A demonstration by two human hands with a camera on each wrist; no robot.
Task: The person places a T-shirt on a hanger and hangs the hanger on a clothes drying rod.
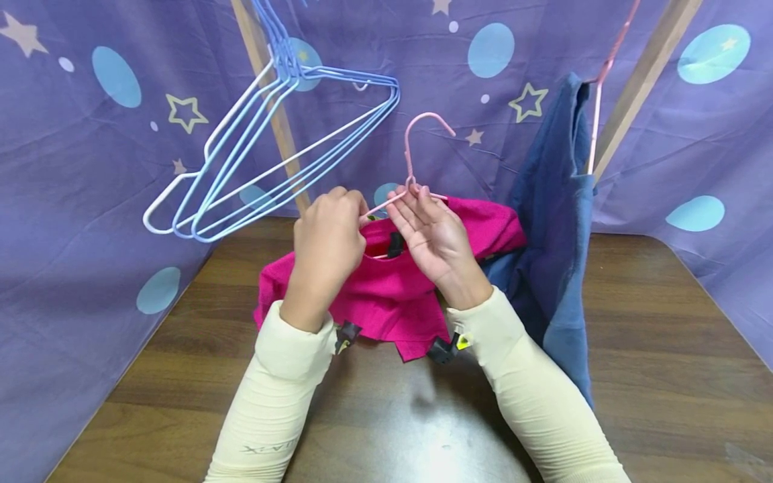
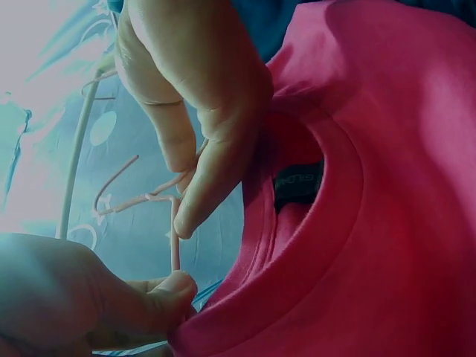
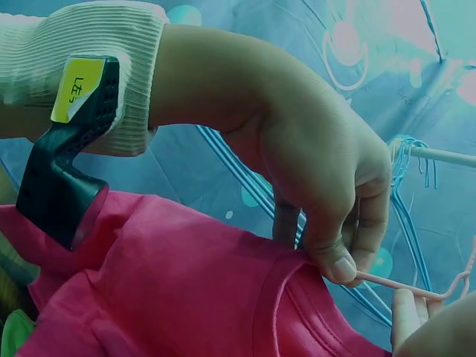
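Observation:
A pink wire hanger (image 1: pixel 407 151) sits inside a magenta T-shirt (image 1: pixel 392 295), its hook rising above the collar. My left hand (image 1: pixel 326 241) grips the hanger's shoulder wire beside the neckline. In the right wrist view, that left hand (image 3: pixel 320 163) pinches the wire between thumb and fingers, right at the collar edge. My right hand (image 1: pixel 437 241), palm turned toward the head camera, holds the hanger just below its hook with thumb and fingertips. A black label (image 1: pixel 395 245) shows inside the collar. The hanger's lower parts are hidden in the shirt.
Several blue hangers (image 1: pixel 290 60) and a white one hang at left by a wooden pole (image 1: pixel 249 28). A blue garment (image 1: pixel 555 268) hangs at right on another pink hanger (image 1: pixel 617 47), close beside the shirt. Below lies a wooden table (image 1: pixel 664 335); a purple curtain (image 1: pixel 60 201) stands behind.

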